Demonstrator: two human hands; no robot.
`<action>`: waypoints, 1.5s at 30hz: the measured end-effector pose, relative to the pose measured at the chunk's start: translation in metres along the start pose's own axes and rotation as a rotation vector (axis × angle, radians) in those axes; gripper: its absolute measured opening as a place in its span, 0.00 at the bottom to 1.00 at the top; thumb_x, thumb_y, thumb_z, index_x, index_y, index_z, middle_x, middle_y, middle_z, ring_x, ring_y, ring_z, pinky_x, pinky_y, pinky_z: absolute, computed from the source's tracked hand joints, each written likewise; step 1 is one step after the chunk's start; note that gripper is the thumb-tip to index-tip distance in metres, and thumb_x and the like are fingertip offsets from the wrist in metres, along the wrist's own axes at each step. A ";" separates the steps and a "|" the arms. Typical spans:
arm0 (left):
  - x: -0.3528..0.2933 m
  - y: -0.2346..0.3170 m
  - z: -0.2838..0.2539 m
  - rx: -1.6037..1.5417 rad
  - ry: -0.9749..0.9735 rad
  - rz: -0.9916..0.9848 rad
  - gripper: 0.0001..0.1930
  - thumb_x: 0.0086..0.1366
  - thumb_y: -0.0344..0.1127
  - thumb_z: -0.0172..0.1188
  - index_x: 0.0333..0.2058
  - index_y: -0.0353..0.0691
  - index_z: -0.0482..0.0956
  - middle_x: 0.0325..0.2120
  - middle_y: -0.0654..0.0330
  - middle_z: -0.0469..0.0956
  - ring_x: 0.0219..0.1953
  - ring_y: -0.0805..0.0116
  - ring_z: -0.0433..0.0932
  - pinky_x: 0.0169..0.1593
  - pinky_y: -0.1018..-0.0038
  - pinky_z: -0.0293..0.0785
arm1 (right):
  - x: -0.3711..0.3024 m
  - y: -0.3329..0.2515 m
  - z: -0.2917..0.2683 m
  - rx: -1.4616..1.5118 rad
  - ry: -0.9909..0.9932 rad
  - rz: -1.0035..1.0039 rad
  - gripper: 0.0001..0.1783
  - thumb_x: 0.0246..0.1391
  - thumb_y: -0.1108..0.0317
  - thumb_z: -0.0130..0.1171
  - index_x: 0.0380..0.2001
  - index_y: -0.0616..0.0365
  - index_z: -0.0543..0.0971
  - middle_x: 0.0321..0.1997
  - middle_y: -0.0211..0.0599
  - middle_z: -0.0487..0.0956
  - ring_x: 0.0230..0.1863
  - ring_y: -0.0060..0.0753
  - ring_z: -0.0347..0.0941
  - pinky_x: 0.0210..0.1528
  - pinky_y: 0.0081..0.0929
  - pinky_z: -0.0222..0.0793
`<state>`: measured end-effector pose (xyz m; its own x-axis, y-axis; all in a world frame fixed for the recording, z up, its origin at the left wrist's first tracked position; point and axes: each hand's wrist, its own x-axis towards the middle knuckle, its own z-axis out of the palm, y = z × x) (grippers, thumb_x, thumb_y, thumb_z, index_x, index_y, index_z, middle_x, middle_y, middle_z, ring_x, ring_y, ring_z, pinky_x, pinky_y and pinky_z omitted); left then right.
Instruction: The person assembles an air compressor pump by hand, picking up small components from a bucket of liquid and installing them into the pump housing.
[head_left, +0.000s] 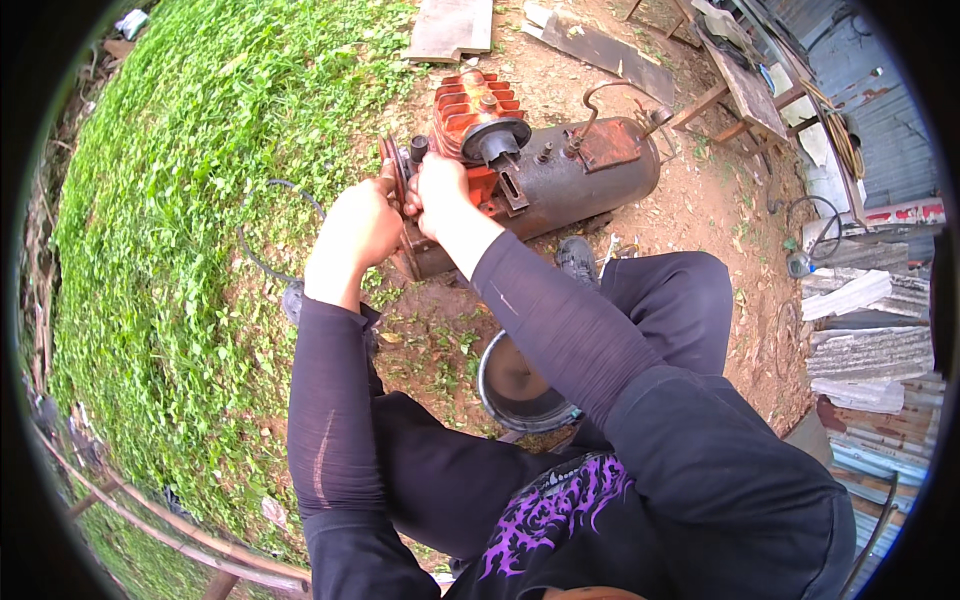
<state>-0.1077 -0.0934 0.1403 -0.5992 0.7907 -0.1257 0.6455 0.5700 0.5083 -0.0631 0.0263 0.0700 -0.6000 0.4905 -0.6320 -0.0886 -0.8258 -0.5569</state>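
Note:
A rusty air compressor lies before me, with a dark cylindrical tank and an orange finned pump head. A black round part sticks out of the pump's side. Both my hands are at the compressor's left end, close together beside a thin, rusty wheel. My left hand is closed at the wheel's near left side, its fingers partly hidden. My right hand is curled just right of the wheel, below a small dark cylinder. Whatever lies between the fingers of either hand is hidden.
A black basin with brownish contents stands between my legs. A dark cable loops over the grass at left. Flat boards lie beyond the compressor. At right are a wooden bench and stacked corrugated sheets.

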 end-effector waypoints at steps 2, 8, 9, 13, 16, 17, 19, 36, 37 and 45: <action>-0.002 0.006 -0.007 0.032 -0.053 -0.050 0.21 0.67 0.30 0.56 0.57 0.32 0.78 0.47 0.38 0.82 0.51 0.45 0.82 0.56 0.60 0.76 | -0.008 0.013 -0.010 -0.014 -0.040 -0.142 0.23 0.73 0.55 0.43 0.22 0.53 0.68 0.12 0.29 0.65 0.07 0.29 0.59 0.09 0.31 0.53; -0.002 -0.001 -0.006 0.008 -0.077 -0.067 0.25 0.69 0.30 0.55 0.65 0.39 0.72 0.51 0.41 0.80 0.53 0.47 0.82 0.57 0.62 0.76 | -0.044 0.019 -0.043 -0.083 -0.118 -0.119 0.14 0.71 0.62 0.42 0.28 0.52 0.69 0.15 0.24 0.64 0.09 0.21 0.54 0.09 0.26 0.51; -0.004 -0.006 -0.006 0.005 -0.059 -0.061 0.26 0.69 0.30 0.55 0.66 0.40 0.71 0.52 0.41 0.80 0.53 0.48 0.82 0.57 0.62 0.76 | -0.049 0.020 -0.048 -0.133 -0.141 -0.112 0.14 0.70 0.62 0.41 0.28 0.51 0.69 0.15 0.24 0.64 0.09 0.21 0.54 0.10 0.26 0.51; -0.010 -0.010 -0.015 0.009 -0.073 -0.070 0.24 0.70 0.33 0.55 0.65 0.40 0.72 0.52 0.40 0.80 0.54 0.46 0.81 0.58 0.61 0.75 | -0.067 0.030 -0.085 -0.403 -0.283 -0.102 0.11 0.68 0.63 0.45 0.30 0.52 0.69 0.17 0.23 0.65 0.15 0.18 0.59 0.18 0.23 0.58; -0.002 0.004 -0.014 -0.013 -0.085 -0.040 0.23 0.70 0.33 0.55 0.63 0.40 0.74 0.52 0.40 0.79 0.54 0.46 0.80 0.59 0.60 0.74 | -0.024 0.067 -0.163 -1.481 -0.246 -0.559 0.14 0.65 0.66 0.46 0.31 0.61 0.78 0.25 0.42 0.79 0.29 0.43 0.77 0.35 0.39 0.74; 0.001 0.008 -0.015 -0.024 -0.102 -0.045 0.23 0.70 0.33 0.54 0.63 0.40 0.74 0.52 0.40 0.79 0.54 0.46 0.80 0.58 0.60 0.74 | -0.003 0.073 -0.194 -1.964 -0.308 -0.341 0.15 0.64 0.67 0.47 0.32 0.64 0.82 0.30 0.49 0.83 0.37 0.52 0.81 0.43 0.44 0.76; -0.009 -0.013 -0.011 -0.001 -0.082 -0.106 0.25 0.68 0.31 0.53 0.65 0.46 0.74 0.53 0.40 0.79 0.55 0.45 0.80 0.59 0.61 0.75 | -0.031 0.086 -0.174 -1.577 0.052 -0.244 0.16 0.60 0.62 0.54 0.34 0.65 0.84 0.41 0.62 0.83 0.48 0.64 0.80 0.51 0.50 0.75; -0.010 0.003 -0.019 0.005 -0.064 -0.035 0.30 0.59 0.28 0.50 0.62 0.41 0.77 0.48 0.38 0.81 0.52 0.45 0.81 0.58 0.59 0.76 | -0.027 0.014 -0.044 -0.268 -0.018 -0.278 0.17 0.73 0.61 0.46 0.26 0.53 0.71 0.11 0.23 0.62 0.07 0.22 0.55 0.08 0.27 0.50; -0.010 0.000 -0.019 0.006 -0.054 -0.029 0.30 0.58 0.28 0.50 0.61 0.41 0.77 0.46 0.38 0.81 0.51 0.45 0.82 0.58 0.58 0.76 | -0.030 0.015 -0.041 -0.281 -0.033 -0.256 0.17 0.72 0.61 0.46 0.26 0.52 0.71 0.11 0.23 0.62 0.07 0.22 0.55 0.08 0.27 0.51; -0.010 -0.006 -0.014 -0.011 -0.084 -0.031 0.29 0.60 0.27 0.52 0.63 0.40 0.75 0.49 0.36 0.80 0.52 0.43 0.81 0.57 0.59 0.75 | -0.038 0.016 -0.047 -0.234 0.016 -0.219 0.16 0.71 0.62 0.46 0.26 0.51 0.70 0.12 0.24 0.63 0.07 0.23 0.54 0.09 0.27 0.51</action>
<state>-0.1120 -0.1081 0.1500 -0.5767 0.7887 -0.2128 0.6214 0.5927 0.5124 -0.0046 0.0076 0.0603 -0.5739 0.6554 -0.4910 -0.0276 -0.6148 -0.7882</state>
